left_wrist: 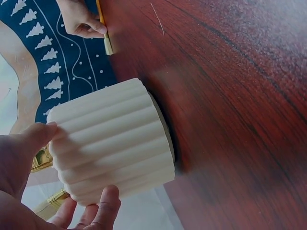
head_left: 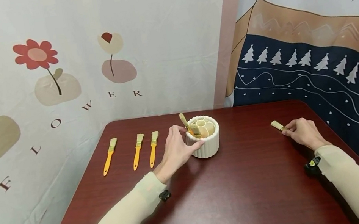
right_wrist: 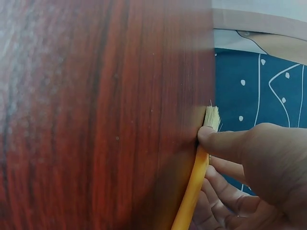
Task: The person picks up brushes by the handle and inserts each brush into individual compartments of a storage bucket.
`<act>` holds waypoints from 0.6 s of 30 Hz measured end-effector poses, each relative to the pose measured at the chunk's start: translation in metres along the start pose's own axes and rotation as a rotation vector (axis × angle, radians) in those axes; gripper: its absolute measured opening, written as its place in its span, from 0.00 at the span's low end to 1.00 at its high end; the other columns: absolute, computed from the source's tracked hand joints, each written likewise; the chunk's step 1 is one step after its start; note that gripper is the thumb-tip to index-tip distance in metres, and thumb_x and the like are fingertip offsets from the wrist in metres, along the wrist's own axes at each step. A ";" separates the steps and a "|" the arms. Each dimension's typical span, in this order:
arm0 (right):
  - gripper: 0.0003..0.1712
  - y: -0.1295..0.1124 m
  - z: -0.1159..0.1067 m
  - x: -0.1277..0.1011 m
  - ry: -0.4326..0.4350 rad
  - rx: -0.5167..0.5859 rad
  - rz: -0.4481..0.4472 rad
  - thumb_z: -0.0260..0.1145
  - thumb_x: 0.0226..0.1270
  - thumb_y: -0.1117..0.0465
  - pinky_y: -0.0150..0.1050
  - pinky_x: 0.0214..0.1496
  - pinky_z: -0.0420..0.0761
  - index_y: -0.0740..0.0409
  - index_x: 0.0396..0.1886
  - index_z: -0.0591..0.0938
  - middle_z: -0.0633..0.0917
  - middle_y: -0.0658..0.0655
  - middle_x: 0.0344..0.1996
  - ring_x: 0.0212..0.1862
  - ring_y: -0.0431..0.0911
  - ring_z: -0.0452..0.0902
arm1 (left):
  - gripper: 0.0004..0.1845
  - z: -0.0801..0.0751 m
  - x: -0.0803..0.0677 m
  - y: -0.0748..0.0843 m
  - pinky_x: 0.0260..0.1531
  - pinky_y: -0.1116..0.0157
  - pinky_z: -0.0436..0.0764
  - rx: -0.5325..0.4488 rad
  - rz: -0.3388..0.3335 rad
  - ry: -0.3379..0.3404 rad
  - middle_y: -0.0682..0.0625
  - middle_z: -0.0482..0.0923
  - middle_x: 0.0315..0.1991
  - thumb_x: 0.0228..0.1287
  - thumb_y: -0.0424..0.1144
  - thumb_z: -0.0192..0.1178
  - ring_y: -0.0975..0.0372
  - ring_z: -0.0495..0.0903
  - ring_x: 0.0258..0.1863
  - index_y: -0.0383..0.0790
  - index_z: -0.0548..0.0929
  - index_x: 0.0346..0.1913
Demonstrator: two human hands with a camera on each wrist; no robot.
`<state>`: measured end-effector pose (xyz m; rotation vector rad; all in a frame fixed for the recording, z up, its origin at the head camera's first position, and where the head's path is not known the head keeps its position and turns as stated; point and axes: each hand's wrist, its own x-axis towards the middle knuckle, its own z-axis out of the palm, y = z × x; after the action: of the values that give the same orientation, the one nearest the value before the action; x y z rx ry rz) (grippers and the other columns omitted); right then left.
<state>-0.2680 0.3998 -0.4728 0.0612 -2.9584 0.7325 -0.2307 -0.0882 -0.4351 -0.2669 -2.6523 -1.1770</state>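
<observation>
A white ribbed round holder (head_left: 207, 148) with inner dividers stands upright toward the back of the table. My left hand (head_left: 178, 146) grips its left side, with the thumb near the rim and the fingers around the wall (left_wrist: 112, 143). Two paintbrushes lean inside it, bristles up: one brush (head_left: 183, 119) at the left edge, another brush (head_left: 195, 129) closer to the front. On the right, my right hand (head_left: 303, 133) pinches a paintbrush (head_left: 277, 125) between thumb and fingers, low at the tabletop. Its yellow handle (right_wrist: 191, 191) runs beside the palm in the right wrist view.
Three yellow-handled paintbrushes lie at the left of the dark red table (head_left: 246, 194): one brush (head_left: 110, 157) farthest left, then a second brush (head_left: 138, 152) and a third brush (head_left: 154, 149) near each other. Printed cloth (head_left: 173, 70) hangs behind the table and along its right side.
</observation>
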 end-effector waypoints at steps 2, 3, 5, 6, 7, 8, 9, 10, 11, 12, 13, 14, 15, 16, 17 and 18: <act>0.17 0.000 0.000 0.000 0.007 0.001 0.002 0.78 0.80 0.59 0.46 0.47 0.81 0.71 0.54 0.93 0.96 0.71 0.45 0.52 0.66 0.86 | 0.41 -0.001 0.000 0.000 0.57 0.53 0.84 -0.005 0.004 -0.001 0.33 0.80 0.62 0.65 0.53 0.88 0.47 0.82 0.55 0.30 0.77 0.65; 0.17 0.000 0.000 0.000 0.012 0.001 0.001 0.79 0.80 0.59 0.44 0.47 0.80 0.71 0.54 0.93 0.96 0.71 0.45 0.52 0.65 0.86 | 0.41 -0.001 0.000 0.000 0.57 0.53 0.85 -0.005 0.007 0.001 0.33 0.80 0.62 0.65 0.54 0.87 0.47 0.82 0.55 0.29 0.77 0.65; 0.18 0.000 0.000 0.000 0.020 0.001 -0.002 0.79 0.80 0.59 0.44 0.47 0.80 0.72 0.54 0.92 0.96 0.71 0.45 0.51 0.65 0.86 | 0.41 -0.002 0.001 0.001 0.57 0.53 0.85 -0.007 0.009 0.001 0.33 0.80 0.62 0.66 0.54 0.87 0.47 0.83 0.55 0.30 0.77 0.66; 0.19 -0.001 0.000 0.000 0.024 0.000 -0.002 0.79 0.80 0.59 0.44 0.47 0.80 0.73 0.55 0.92 0.96 0.71 0.45 0.51 0.65 0.86 | 0.41 -0.002 0.000 0.000 0.57 0.53 0.85 -0.010 0.010 0.000 0.33 0.80 0.62 0.66 0.54 0.87 0.46 0.83 0.56 0.30 0.77 0.66; 0.19 -0.001 0.000 0.000 0.027 -0.002 -0.001 0.79 0.79 0.59 0.45 0.47 0.80 0.73 0.55 0.92 0.95 0.71 0.45 0.51 0.65 0.86 | 0.41 -0.002 0.000 0.000 0.57 0.53 0.86 -0.013 0.011 -0.001 0.34 0.80 0.61 0.66 0.53 0.87 0.45 0.84 0.57 0.30 0.77 0.66; 0.19 -0.001 0.000 0.000 0.030 -0.004 0.001 0.80 0.79 0.59 0.45 0.46 0.80 0.73 0.55 0.92 0.95 0.70 0.45 0.50 0.65 0.86 | 0.41 -0.003 0.000 0.000 0.58 0.52 0.86 -0.017 0.012 -0.003 0.34 0.80 0.61 0.66 0.53 0.87 0.44 0.85 0.58 0.30 0.77 0.66; 0.19 -0.001 0.000 0.000 0.031 -0.003 0.004 0.80 0.78 0.59 0.45 0.46 0.80 0.73 0.55 0.91 0.95 0.70 0.45 0.50 0.65 0.86 | 0.41 -0.003 0.000 0.000 0.58 0.52 0.86 -0.025 0.010 -0.007 0.35 0.80 0.61 0.66 0.53 0.88 0.44 0.85 0.58 0.30 0.77 0.66; 0.19 -0.001 0.000 -0.001 0.033 0.000 0.008 0.80 0.78 0.59 0.45 0.46 0.80 0.73 0.54 0.91 0.95 0.70 0.44 0.49 0.64 0.87 | 0.40 -0.003 0.000 -0.001 0.59 0.51 0.87 -0.032 0.009 -0.011 0.35 0.80 0.61 0.66 0.53 0.88 0.43 0.87 0.59 0.31 0.77 0.65; 0.19 -0.002 0.000 -0.001 0.034 0.002 0.011 0.81 0.77 0.58 0.45 0.45 0.80 0.72 0.54 0.91 0.96 0.69 0.44 0.49 0.64 0.87 | 0.40 -0.004 0.000 -0.001 0.59 0.51 0.88 -0.042 0.007 -0.016 0.35 0.80 0.60 0.66 0.52 0.88 0.42 0.88 0.60 0.31 0.77 0.66; 0.19 -0.002 0.000 -0.001 0.034 0.006 0.013 0.81 0.77 0.58 0.44 0.45 0.80 0.72 0.54 0.91 0.96 0.69 0.43 0.49 0.63 0.87 | 0.40 -0.004 0.000 -0.001 0.60 0.50 0.88 -0.049 0.004 -0.020 0.36 0.80 0.60 0.66 0.52 0.88 0.42 0.89 0.61 0.30 0.77 0.66; 0.19 -0.002 0.001 -0.001 0.035 0.010 0.015 0.82 0.76 0.59 0.43 0.44 0.80 0.72 0.53 0.91 0.96 0.69 0.43 0.48 0.63 0.88 | 0.40 -0.004 0.000 -0.002 0.60 0.50 0.89 -0.054 0.001 -0.023 0.36 0.80 0.60 0.66 0.52 0.88 0.42 0.90 0.61 0.31 0.77 0.66; 0.19 -0.002 0.001 -0.002 0.035 0.013 0.016 0.82 0.76 0.58 0.42 0.44 0.80 0.71 0.53 0.91 0.96 0.69 0.43 0.48 0.63 0.88 | 0.40 -0.005 0.000 -0.002 0.60 0.49 0.90 -0.062 -0.002 -0.026 0.36 0.80 0.60 0.66 0.51 0.88 0.42 0.90 0.61 0.31 0.77 0.66; 0.19 -0.003 0.001 -0.002 0.037 0.017 0.015 0.83 0.75 0.58 0.41 0.44 0.80 0.71 0.53 0.91 0.96 0.69 0.43 0.48 0.62 0.88 | 0.40 -0.005 0.000 -0.002 0.60 0.49 0.90 -0.067 -0.004 -0.028 0.36 0.80 0.60 0.66 0.51 0.88 0.43 0.91 0.61 0.31 0.77 0.66; 0.19 -0.004 0.001 -0.002 0.040 0.018 0.013 0.84 0.75 0.58 0.41 0.44 0.80 0.70 0.52 0.91 0.96 0.69 0.43 0.48 0.62 0.89 | 0.40 -0.005 0.001 -0.002 0.60 0.49 0.91 -0.071 -0.006 -0.029 0.36 0.80 0.61 0.66 0.51 0.88 0.44 0.92 0.61 0.31 0.77 0.66; 0.19 -0.005 0.002 -0.003 0.042 0.021 0.012 0.84 0.75 0.58 0.41 0.44 0.80 0.69 0.52 0.91 0.96 0.69 0.43 0.48 0.62 0.89 | 0.39 -0.005 0.001 -0.002 0.60 0.49 0.91 -0.076 -0.008 -0.030 0.35 0.81 0.61 0.66 0.50 0.88 0.44 0.92 0.61 0.31 0.77 0.66; 0.19 -0.006 0.002 -0.003 0.043 0.026 0.008 0.84 0.74 0.59 0.42 0.44 0.81 0.69 0.52 0.90 0.96 0.69 0.43 0.47 0.62 0.89 | 0.39 -0.005 0.002 -0.002 0.60 0.49 0.92 -0.079 -0.009 -0.032 0.35 0.81 0.62 0.66 0.50 0.88 0.45 0.93 0.61 0.31 0.77 0.66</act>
<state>-0.2648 0.3941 -0.4720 0.0347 -2.9100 0.7634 -0.2324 -0.0934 -0.4330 -0.2903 -2.6398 -1.2926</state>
